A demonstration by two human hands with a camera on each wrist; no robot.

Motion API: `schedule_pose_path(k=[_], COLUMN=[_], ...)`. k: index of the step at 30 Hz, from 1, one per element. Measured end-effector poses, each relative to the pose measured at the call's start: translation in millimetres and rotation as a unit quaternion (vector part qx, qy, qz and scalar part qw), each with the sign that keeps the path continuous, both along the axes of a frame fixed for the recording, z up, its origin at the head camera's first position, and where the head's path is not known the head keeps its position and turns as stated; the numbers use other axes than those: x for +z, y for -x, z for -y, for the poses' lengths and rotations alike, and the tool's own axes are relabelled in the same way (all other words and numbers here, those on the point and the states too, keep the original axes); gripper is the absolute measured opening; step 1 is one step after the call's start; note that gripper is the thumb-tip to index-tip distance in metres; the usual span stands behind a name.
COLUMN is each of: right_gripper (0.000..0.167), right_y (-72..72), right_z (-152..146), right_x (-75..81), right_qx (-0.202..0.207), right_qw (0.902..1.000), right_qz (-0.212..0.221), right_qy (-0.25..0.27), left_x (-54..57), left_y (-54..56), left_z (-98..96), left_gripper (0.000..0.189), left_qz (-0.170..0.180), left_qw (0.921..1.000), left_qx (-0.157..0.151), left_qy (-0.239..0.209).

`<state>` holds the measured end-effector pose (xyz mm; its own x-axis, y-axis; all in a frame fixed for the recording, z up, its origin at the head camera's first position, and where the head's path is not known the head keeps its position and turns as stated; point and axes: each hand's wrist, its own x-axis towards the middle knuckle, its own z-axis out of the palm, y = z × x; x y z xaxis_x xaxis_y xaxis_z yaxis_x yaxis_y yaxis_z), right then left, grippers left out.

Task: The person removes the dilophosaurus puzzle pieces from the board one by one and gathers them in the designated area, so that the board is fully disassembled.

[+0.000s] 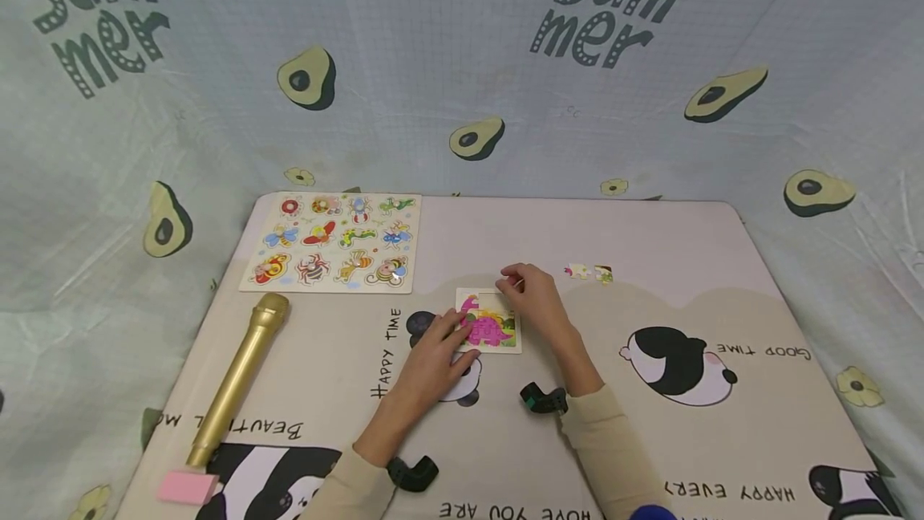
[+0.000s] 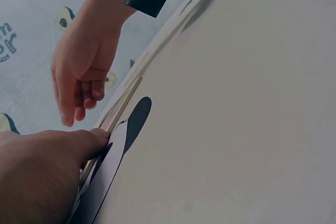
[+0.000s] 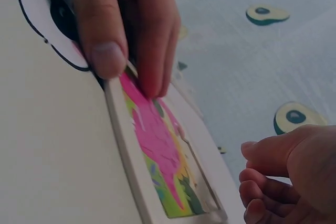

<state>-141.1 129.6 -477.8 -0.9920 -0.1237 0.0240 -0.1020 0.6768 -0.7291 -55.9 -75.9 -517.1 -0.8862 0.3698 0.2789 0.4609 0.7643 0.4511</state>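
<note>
A small framed jigsaw puzzle (image 1: 488, 333) with a pink dinosaur lies on the table; white backing shows along its upper part. My left hand (image 1: 431, 355) holds its left side, fingers on the picture and thumb (image 3: 107, 59) at the frame's near edge. Just off the puzzle's upper right corner, my right hand (image 1: 541, 303) hovers with fingers loosely bent. In the right wrist view that hand (image 3: 294, 177) shows nothing between thumb and fingers. Two loose jigsaw pieces, one pale (image 1: 577, 271) and one green-brown (image 1: 603, 274), lie to the right of it.
An insect picture board (image 1: 332, 243) lies at the table's back left. In front of it are a golden microphone-like stick (image 1: 238, 379) and a pink block (image 1: 188, 487). A printed curtain (image 1: 390, 62) hangs behind the table. Black devices (image 1: 413, 473) are worn at both wrists.
</note>
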Motion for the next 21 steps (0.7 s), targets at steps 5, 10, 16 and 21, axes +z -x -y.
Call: schedule_pose_path(k=[5,10,16,21], right_gripper=[0.022,0.019,0.017,0.016], right_y=[-6.0,-9.3,-12.2,-12.6], right_z=[9,19,27,31], right_x=[-2.1,-6.2,-10.4,-15.0], right_qx=[0.025,0.051,0.074,0.079], right_qw=[0.9996,0.9983,0.9963,0.9949], right_qz=[-0.001,-0.004,-0.002,-0.003], right_qy=[-0.012,-0.027,-0.044,-0.063], left_x=[-1.0,-1.5,-2.5,-2.8], left_y=[0.5,0.4,0.7,1.1], left_z=[0.2,0.5,0.7,1.3], left_gripper=[0.050,0.050,0.048,0.047], left_qz=[-0.004,-0.002,0.004,-0.006], left_qw=[1.0000,1.0000,1.0000,1.0000], left_qx=[0.000,0.001,0.006,0.002], left_qy=[0.002,-0.001,-0.001,-0.004])
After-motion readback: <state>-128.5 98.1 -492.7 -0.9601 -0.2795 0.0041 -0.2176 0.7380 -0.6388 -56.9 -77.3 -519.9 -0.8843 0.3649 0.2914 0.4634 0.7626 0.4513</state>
